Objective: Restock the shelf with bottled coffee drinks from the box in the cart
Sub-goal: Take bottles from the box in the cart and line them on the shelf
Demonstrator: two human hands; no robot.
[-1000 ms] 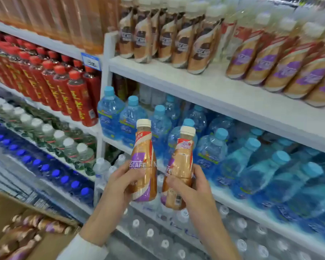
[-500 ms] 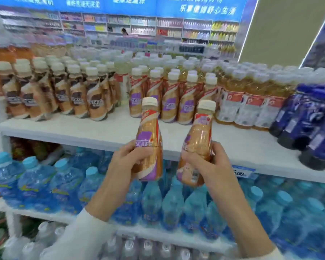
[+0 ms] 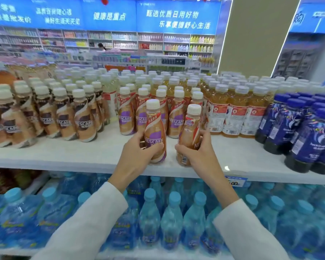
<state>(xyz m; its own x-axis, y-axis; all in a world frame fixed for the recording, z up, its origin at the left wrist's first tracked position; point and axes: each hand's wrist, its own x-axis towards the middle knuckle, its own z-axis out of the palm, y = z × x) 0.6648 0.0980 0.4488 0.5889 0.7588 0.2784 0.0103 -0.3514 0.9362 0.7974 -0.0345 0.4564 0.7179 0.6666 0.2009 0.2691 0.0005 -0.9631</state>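
My left hand [image 3: 137,152] grips a tan coffee bottle with a purple label and white cap [image 3: 155,128], upright at the front of the white shelf [image 3: 83,154]. My right hand [image 3: 197,152] grips a second coffee bottle of the same kind [image 3: 189,128], tilted slightly right, its base at the shelf's front edge. Both stand in front of a row of matching purple-label coffee bottles [image 3: 176,113]. The box and the cart are out of view.
Brown-label coffee bottles [image 3: 64,117] fill the shelf's left side. Amber tea bottles [image 3: 233,113] and dark blue bottles [image 3: 298,132] stand to the right. Blue-capped water bottles [image 3: 171,218] pack the shelf below. A price tag [image 3: 235,182] hangs on the shelf edge.
Both hands have risen from in front of the water shelf and carried the two bottles forward onto the top shelf. The view has tilted upward, and the box has left the frame.
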